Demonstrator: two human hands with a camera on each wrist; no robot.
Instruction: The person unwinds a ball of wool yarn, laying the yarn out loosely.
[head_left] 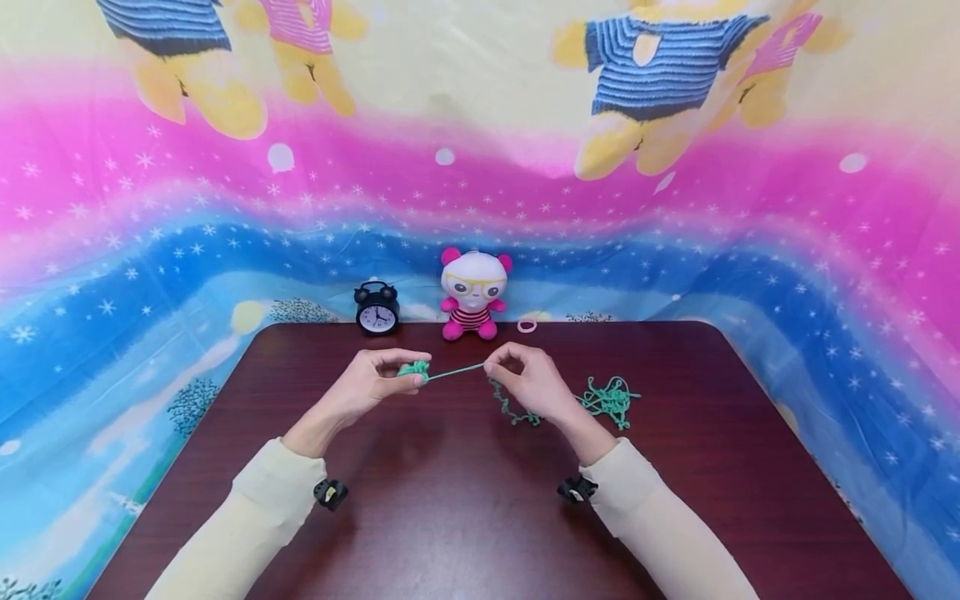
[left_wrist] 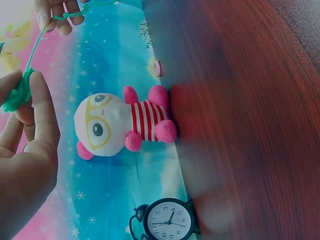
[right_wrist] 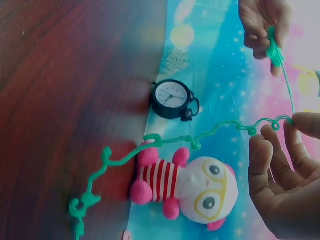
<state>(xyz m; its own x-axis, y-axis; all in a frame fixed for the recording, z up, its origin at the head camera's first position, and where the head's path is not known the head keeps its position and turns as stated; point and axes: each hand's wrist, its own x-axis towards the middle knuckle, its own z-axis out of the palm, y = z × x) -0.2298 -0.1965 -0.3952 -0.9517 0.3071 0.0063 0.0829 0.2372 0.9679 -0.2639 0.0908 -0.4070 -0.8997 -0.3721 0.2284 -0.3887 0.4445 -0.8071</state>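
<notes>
In the head view my left hand (head_left: 365, 383) pinches a small green yarn bundle (head_left: 415, 370) between thumb and fingers. From the bundle a taut strand of yarn (head_left: 456, 372) runs up to my right hand (head_left: 531, 379), which pinches it between thumb and forefinger. Below the right hand hangs a kinked, curly length of the same yarn (right_wrist: 172, 140), seen well in the right wrist view. It leads toward a loose tangle of green yarn (head_left: 611, 402) lying on the table to the right of that hand.
A dark brown wooden table (head_left: 450, 517) lies under both hands. Along its far edge stand a black alarm clock (head_left: 377, 310), a pink and white plush panda (head_left: 474, 292) with yellow glasses, and a small pale pink ring (head_left: 527, 326). A printed cloth (head_left: 420, 200) hangs behind.
</notes>
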